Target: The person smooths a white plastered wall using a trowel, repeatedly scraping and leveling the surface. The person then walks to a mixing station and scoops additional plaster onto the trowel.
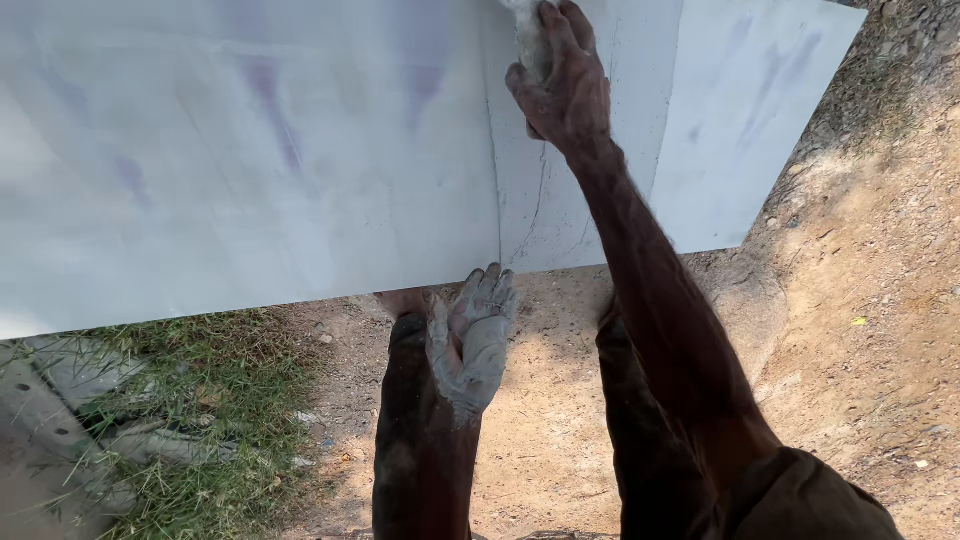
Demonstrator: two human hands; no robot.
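A large white board fills the upper part of the view, its face smeared with pale grey and faint purple streaks, with a thin dark crack line running down near its middle. Below and to the right lies bare sandy ground; a patch of grass grows at the lower left beside some grey concrete pieces.

The person's right hand reaches far up the board, arm stretched out, fingers clenched around a whitish wad of cloth that is pressed against the surface near the top edge of the view. The wad sits under the fingertips, mostly hidden by the hand.

The left hand, coated in grey paste, is released and flat, its fingertips touching the board's lower edge, holding nothing.
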